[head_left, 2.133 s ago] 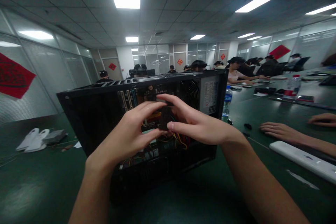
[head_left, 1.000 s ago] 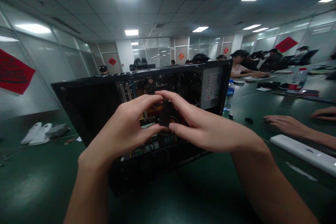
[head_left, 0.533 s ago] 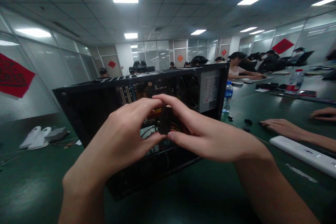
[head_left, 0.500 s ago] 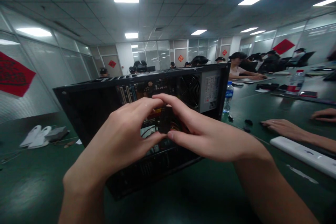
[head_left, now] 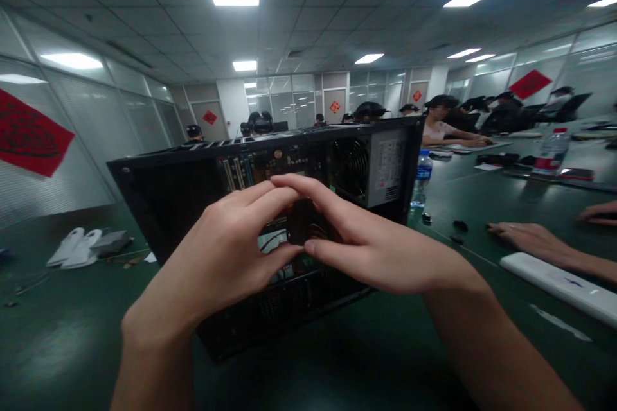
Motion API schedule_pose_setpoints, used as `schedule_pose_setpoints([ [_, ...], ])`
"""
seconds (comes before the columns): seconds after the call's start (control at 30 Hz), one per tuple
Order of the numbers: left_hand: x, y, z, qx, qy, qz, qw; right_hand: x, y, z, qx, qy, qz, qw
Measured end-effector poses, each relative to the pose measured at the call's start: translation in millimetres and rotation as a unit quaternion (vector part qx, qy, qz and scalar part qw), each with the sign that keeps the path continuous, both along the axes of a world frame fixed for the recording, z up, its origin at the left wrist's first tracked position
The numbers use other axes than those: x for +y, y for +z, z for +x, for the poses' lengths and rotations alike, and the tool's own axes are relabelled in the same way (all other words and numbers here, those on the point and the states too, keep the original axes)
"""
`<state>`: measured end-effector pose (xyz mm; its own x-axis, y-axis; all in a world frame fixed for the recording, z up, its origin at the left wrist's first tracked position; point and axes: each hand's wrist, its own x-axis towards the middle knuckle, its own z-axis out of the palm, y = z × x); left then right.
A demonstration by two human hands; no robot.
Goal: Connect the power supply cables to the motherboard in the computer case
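An open black computer case (head_left: 154, 199) stands tilted on the table before me. Its power supply (head_left: 385, 164) and round fan (head_left: 350, 167) show at the upper right, with card slots (head_left: 234, 173) at the left. Both hands reach in front of the open side, fingertips meeting. My left hand (head_left: 236, 231) and my right hand (head_left: 357, 231) curl closed around a dark power cable (head_left: 303, 223) with thin coloured wires. Its end is shadowed and partly hidden by my fingers.
Right of the case stand a water bottle (head_left: 422, 178) and small black parts (head_left: 460, 226). A white power strip (head_left: 562, 286) lies near a co-worker's hand (head_left: 523, 241). White slippers (head_left: 80, 247) and a grey box (head_left: 112, 243) are at the left.
The view has shifted slightly. My right fingers have slid a little left over the left fingertips, and the dark cable between the hands has tipped and sits deeper in shadow.
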<state>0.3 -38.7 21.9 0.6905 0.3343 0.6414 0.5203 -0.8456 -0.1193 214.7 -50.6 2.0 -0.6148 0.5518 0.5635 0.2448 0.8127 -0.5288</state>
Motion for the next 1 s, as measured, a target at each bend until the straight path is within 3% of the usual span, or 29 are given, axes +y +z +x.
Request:
schedule_pose_setpoints([
  [0.53, 14, -2.7, -3, -0.008, -0.028, -0.012, 1.000, 4, 0.0, -8, -0.006, -0.012, 0.003, 1.000],
  [1.0, 8, -1.6, 1, 0.010, -0.018, -0.008, 1.000, -1, 0.4, -8, 0.014, -0.034, -0.001, 0.999],
])
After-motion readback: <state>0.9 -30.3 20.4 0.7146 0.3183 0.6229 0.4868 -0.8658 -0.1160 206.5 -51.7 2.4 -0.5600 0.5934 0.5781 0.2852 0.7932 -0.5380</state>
